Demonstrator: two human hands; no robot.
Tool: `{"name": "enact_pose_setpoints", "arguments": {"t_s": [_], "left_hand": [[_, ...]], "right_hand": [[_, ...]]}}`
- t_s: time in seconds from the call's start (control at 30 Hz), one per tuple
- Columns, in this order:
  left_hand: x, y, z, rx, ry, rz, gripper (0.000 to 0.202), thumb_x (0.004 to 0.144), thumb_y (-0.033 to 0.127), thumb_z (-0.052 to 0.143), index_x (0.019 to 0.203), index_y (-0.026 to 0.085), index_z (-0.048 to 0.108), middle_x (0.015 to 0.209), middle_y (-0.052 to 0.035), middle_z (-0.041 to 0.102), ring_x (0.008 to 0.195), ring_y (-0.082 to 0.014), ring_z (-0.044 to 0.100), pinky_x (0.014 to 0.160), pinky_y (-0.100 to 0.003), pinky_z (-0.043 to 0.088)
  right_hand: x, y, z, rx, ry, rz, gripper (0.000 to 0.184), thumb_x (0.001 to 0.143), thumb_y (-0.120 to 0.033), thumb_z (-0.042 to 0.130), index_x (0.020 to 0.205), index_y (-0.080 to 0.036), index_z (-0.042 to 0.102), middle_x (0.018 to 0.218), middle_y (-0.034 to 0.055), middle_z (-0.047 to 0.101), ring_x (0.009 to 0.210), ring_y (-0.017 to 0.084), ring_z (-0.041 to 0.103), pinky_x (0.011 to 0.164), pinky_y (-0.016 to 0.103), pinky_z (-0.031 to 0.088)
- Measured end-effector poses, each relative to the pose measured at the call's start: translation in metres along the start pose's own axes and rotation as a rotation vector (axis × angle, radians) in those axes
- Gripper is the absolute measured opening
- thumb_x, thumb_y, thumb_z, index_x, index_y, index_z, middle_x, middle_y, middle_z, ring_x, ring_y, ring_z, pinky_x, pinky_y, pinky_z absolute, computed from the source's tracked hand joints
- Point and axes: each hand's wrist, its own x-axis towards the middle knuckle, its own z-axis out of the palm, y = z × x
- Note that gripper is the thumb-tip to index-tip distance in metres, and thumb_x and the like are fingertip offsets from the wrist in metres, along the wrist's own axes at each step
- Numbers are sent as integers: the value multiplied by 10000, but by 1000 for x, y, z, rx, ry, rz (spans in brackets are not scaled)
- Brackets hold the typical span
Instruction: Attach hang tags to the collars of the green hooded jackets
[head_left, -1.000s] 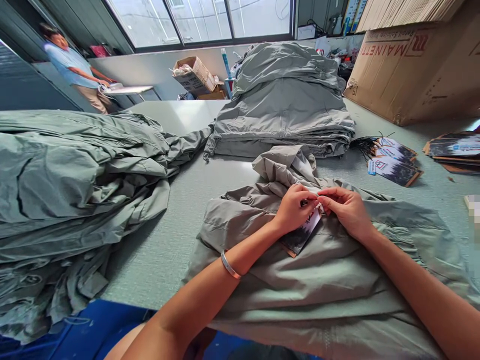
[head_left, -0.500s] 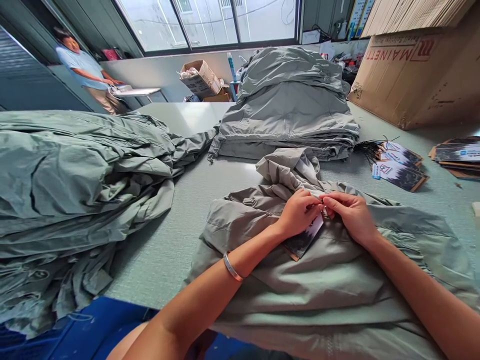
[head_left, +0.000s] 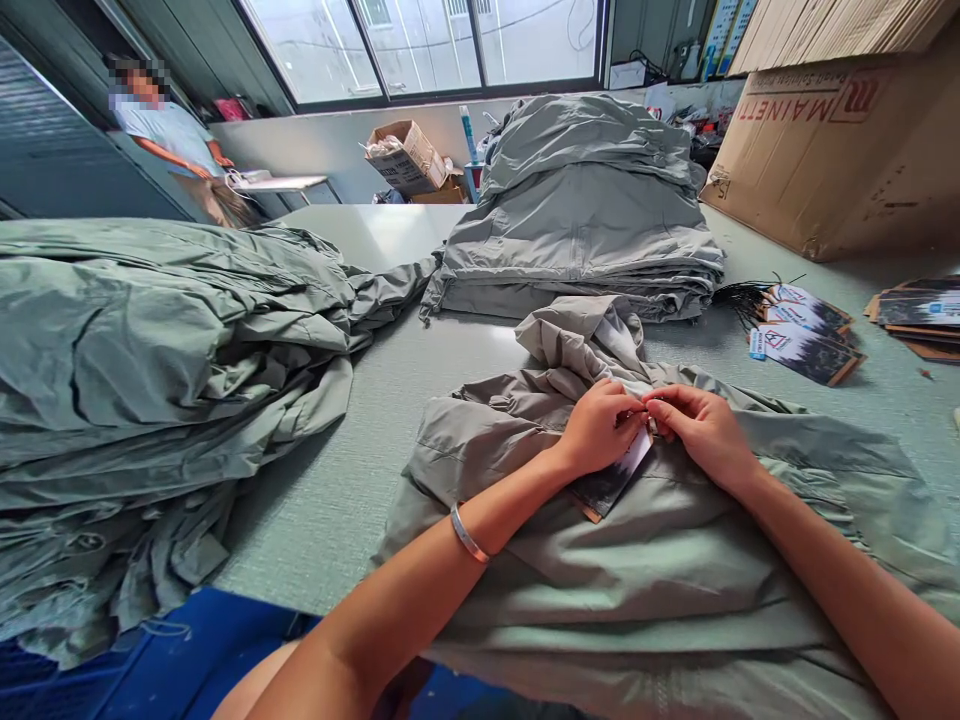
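In the head view, the left hand (head_left: 600, 430) and right hand (head_left: 705, 435) were clenched together, pinching the top of a dark printed hang tag (head_left: 611, 480). The tag lay on a rumpled grey-green jacket (head_left: 637, 560) on the counter (head_left: 322, 530). A stack of folded jackets (head_left: 577, 220) sat just beyond, with more hang tags (head_left: 806, 350) to the right.

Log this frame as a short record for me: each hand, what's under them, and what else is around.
Left hand: pinches the top of a dark printed hang tag; a silver bangle on the wrist.
Right hand: fingertips at the tag's top; grip unclear.
Under hands: a bunched grey-green jacket on a worktable.
Rest: heap of jackets to the left; folded jacket stack ahead; hang tags with black strings and a cardboard box to the right; a co-worker at a far table.
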Motion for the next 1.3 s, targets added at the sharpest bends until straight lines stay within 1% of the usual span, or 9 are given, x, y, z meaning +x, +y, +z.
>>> {"name": "enact_pose_setpoints", "arguments": {"t_s": [0.13,0.37,0.53,0.6,0.7,0.83,1.03,1.13,1.3], "left_hand": [[1,-1,-1,-32,16,-31,157,866,156,603,746,166,704,682,-27,540,733,-168,497,711,-299,426],[3,-1,-3,-43,9,-11,229,880,178,599,661,163,667,633,-2,500,678,-146,467,835,-346,431],[3,-1,-3,-39,35,-17,228,904,224,580,714,169,693,640,-12,521,683,-150,480,803,-336,438],[3,-1,-3,-42,50,-7,241,911,250,575,719,167,697,641,-20,528,689,-157,486,772,-330,440],[3,-2,-3,-54,80,10,258,913,279,576,712,168,692,635,-25,528,690,-162,485,744,-329,443],[2,-1,-3,-63,96,28,236,903,279,590,717,178,694,633,-18,530,667,-153,471,735,-327,442],[2,-1,-3,-64,110,53,110,862,196,623,786,166,696,665,-15,544,705,-155,496,745,-310,442],[3,-1,-2,-88,144,93,74,860,194,628,839,162,691,687,-15,557,723,-154,511,741,-298,442],[3,0,-4,-88,163,129,129,885,205,610,783,168,679,694,-16,560,726,-150,503,747,-298,435]], "right_hand": [[1,0,0,19,-4,-12,344,667,-474,740,815,-169,685,556,-26,556,501,104,452,483,251,366],[4,-4,-4,70,-18,6,351,662,-476,748,818,-170,674,531,-35,546,501,108,476,501,254,390],[6,-6,-10,222,-24,111,439,638,-546,756,831,-155,701,656,19,636,525,113,528,503,255,415],[7,-6,-12,266,5,149,480,649,-604,718,812,-153,693,665,33,642,497,111,518,459,249,391],[6,-7,-12,193,19,171,482,671,-647,673,707,-167,647,562,12,584,431,99,452,398,236,305],[4,-8,-8,46,-36,135,488,718,-641,618,567,-177,585,479,6,513,438,97,406,419,239,273],[3,-7,-5,50,-59,31,422,727,-536,634,520,-198,489,469,-37,410,451,87,315,455,258,232],[3,-6,-5,57,-99,5,415,746,-521,618,525,-196,488,479,-37,412,460,87,316,468,261,232],[1,-8,-3,76,-87,22,379,741,-501,609,544,-195,500,484,-33,427,462,90,323,465,258,231]]}}
